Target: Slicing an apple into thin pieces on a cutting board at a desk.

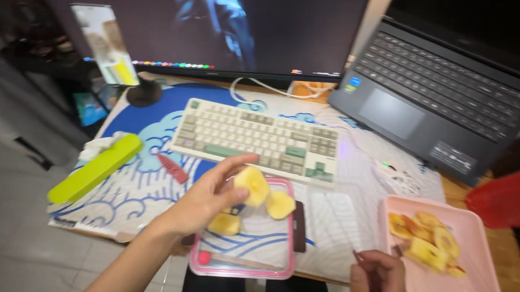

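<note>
Over the pink-rimmed cutting board [240, 264], my left hand [212, 196] pinches a peeled apple chunk [251, 185]. Right hand [380, 290], closed on a thin dark-handled tool [367, 266], sits nearer the pink tray [475, 291] of pieces, right of the board.

A peeled, pale yellow apple piece [251, 185] sits just left of the frame's centre, pinched between fingertips above a pink-rimmed clear cutting board [272, 270]. A second piece [280, 204] lies just right of it, a third [224, 224] below left, both on the board, which lies flat at lower centre
</note>
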